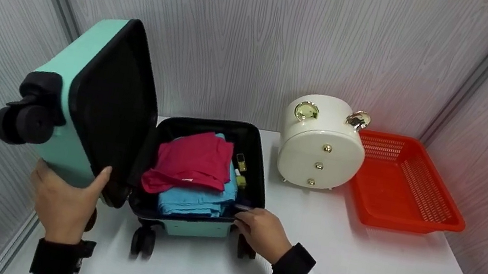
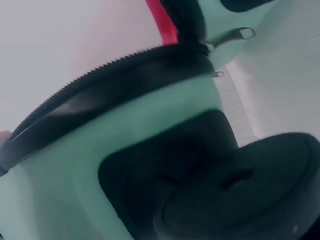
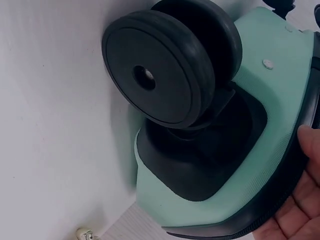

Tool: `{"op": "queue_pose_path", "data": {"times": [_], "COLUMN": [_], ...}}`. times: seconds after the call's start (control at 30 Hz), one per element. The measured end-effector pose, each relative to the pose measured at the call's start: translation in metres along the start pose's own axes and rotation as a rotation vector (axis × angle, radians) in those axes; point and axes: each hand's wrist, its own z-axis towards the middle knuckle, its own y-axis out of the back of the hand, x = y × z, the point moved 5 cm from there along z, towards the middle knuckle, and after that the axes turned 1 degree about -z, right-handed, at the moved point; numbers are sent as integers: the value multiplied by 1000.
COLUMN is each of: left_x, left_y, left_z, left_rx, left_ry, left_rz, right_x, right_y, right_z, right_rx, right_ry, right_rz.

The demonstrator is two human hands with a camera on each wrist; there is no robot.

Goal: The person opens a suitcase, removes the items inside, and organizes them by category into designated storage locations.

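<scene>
A mint-green suitcase [image 1: 196, 229] lies with its lid [image 1: 111, 100] raised to the left. My left hand [image 1: 64, 201] grips the lid's lower edge, thumb over the black rim. At the base's front right corner, my right hand [image 1: 263, 232] holds the rim [image 3: 280, 192], thumb outside and fingers inside. A small pale strip [image 1: 243, 207] shows by its fingertips, too small to identify. Inside the base, red folded cloth [image 1: 195, 161] sits on blue folded cloth [image 1: 193, 202]. Beside them are a small gold-toned item [image 1: 241, 162] and a small yellow-green bottle [image 1: 240, 181].
A cream round case [image 1: 319, 162] with gold ear-shaped parts and knobs stands right of the suitcase. Behind its right side, a red plastic basket [image 1: 374, 218] sits on the white table [image 1: 340, 272]. Grey wood-grain panels [image 1: 241, 32] enclose the back and sides. Black wheels [image 3: 155, 70] project from the suitcase.
</scene>
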Motion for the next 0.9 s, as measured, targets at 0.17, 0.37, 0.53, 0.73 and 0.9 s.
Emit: {"op": "queue_pose_path", "data": {"times": [0.17, 0.37, 0.53, 0.73, 0.9], "left_x": [22, 52, 74, 92, 108], "left_y": [-1, -9, -12, -16, -21], "left_z": [8, 12, 15, 13, 6], "left_rx": [66, 139, 198, 230, 296], "left_ry": [109, 239, 371, 470, 560], "left_rz": [-39, -101, -107, -155, -186], "right_x": [-6, -14, -14, -14, -13], "right_y": [2, 4, 6, 6, 5], "right_z": [-8, -16, -20, -20, -22], "right_rx": [-14, -39, -54, -78, -87], "right_ry": [-31, -65, -64, -67, -66], "right_rz": [-4, -3, -2, -10, -13]}}
